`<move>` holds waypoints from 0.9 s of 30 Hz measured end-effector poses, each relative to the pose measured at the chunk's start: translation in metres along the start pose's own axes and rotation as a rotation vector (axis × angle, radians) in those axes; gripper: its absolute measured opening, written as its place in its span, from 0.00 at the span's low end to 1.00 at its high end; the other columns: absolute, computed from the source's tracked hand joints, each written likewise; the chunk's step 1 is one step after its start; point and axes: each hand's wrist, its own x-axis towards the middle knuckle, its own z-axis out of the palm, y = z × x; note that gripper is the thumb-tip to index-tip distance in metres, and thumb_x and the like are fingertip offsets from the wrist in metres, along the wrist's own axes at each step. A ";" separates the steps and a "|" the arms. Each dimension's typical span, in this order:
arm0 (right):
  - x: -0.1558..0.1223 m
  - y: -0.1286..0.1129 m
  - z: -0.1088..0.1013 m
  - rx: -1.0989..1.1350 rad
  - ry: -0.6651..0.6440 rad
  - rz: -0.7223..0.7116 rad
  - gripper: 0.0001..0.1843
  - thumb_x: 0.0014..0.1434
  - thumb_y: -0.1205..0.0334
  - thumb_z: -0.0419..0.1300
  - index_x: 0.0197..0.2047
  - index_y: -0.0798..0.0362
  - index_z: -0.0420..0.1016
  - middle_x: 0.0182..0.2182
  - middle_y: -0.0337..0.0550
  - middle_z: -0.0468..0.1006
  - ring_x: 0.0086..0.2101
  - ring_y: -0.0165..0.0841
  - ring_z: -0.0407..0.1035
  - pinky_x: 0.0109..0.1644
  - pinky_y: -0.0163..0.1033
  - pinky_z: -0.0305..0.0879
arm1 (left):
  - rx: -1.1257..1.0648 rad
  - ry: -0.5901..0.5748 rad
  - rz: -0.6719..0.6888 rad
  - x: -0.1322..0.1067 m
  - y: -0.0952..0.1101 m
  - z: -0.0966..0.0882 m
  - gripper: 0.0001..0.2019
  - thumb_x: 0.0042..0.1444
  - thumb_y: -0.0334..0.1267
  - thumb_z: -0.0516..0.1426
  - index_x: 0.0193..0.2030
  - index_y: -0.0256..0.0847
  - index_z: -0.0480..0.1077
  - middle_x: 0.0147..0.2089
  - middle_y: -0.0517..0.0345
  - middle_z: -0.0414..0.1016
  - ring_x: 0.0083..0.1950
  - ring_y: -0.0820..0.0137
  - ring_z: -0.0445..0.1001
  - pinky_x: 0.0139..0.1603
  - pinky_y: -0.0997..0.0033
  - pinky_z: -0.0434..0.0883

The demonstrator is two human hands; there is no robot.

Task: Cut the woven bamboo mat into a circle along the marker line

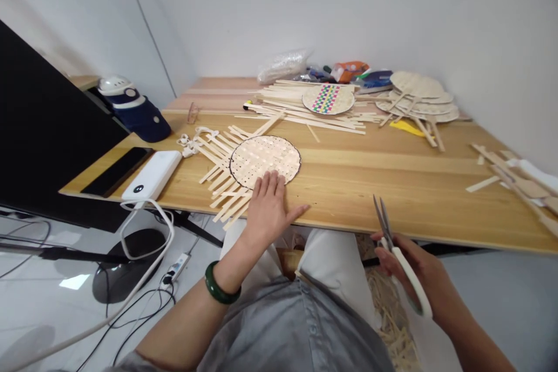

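A round woven bamboo fan piece with a dark outlined edge lies flat near the table's front. Uncut strips stick out from its left side, while its right side follows the outline. My left hand rests flat on its lower edge, fingers stretched out and thumb apart. My right hand holds a pair of scissors with white handles, just off the table's front edge. The scissor blades point up and away from me and stand slightly apart.
Loose bamboo strips and a fan with a coloured checked band lie at the back. Finished fans are stacked at the back right. On the left are a power bank, a phone and a blue bottle. Cut scraps lie below.
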 end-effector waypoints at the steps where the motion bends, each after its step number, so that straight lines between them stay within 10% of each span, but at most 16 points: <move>1: 0.000 0.002 0.001 0.002 -0.004 0.000 0.19 0.54 0.46 0.60 0.40 0.53 0.76 0.18 0.38 0.73 0.19 0.32 0.69 0.22 0.33 0.67 | 0.013 -0.004 0.018 -0.003 0.001 0.000 0.47 0.58 0.67 0.52 0.67 0.21 0.61 0.71 0.28 0.58 0.73 0.44 0.55 0.73 0.44 0.55; 8: -0.004 0.000 0.006 -0.025 -0.096 -0.005 0.20 0.56 0.45 0.59 0.41 0.53 0.75 0.21 0.39 0.74 0.20 0.31 0.69 0.24 0.32 0.67 | 0.020 0.112 0.263 -0.042 -0.009 -0.002 0.47 0.55 0.68 0.54 0.66 0.24 0.63 0.69 0.32 0.64 0.71 0.45 0.62 0.70 0.39 0.60; 12: -0.005 -0.006 0.009 -0.024 -0.123 -0.002 0.22 0.57 0.44 0.58 0.43 0.54 0.75 0.23 0.40 0.75 0.21 0.31 0.68 0.24 0.34 0.66 | -0.004 0.156 0.481 -0.061 -0.022 -0.006 0.22 0.67 0.38 0.54 0.65 0.32 0.65 0.67 0.45 0.70 0.69 0.55 0.67 0.71 0.44 0.61; 17: -0.003 -0.015 0.009 -0.006 -0.146 -0.025 0.22 0.56 0.43 0.59 0.43 0.54 0.74 0.20 0.36 0.70 0.21 0.29 0.63 0.25 0.34 0.62 | -0.069 0.106 0.621 -0.059 -0.046 -0.026 0.22 0.63 0.23 0.50 0.62 0.36 0.67 0.64 0.51 0.74 0.70 0.58 0.66 0.72 0.45 0.60; 23: 0.000 -0.018 0.014 0.115 -0.122 0.138 0.28 0.51 0.39 0.63 0.43 0.53 0.73 0.21 0.35 0.68 0.21 0.29 0.62 0.24 0.35 0.63 | -0.235 0.183 0.554 -0.065 -0.060 -0.056 0.26 0.57 0.23 0.56 0.63 0.40 0.68 0.66 0.47 0.72 0.71 0.55 0.63 0.71 0.40 0.58; 27: 0.001 -0.011 -0.001 0.161 -0.020 0.239 0.31 0.47 0.39 0.65 0.46 0.52 0.68 0.26 0.39 0.75 0.21 0.31 0.65 0.26 0.40 0.69 | -0.944 0.103 -0.024 -0.095 -0.036 -0.049 0.06 0.56 0.34 0.63 0.38 0.44 0.82 0.37 0.54 0.84 0.42 0.64 0.80 0.52 0.62 0.75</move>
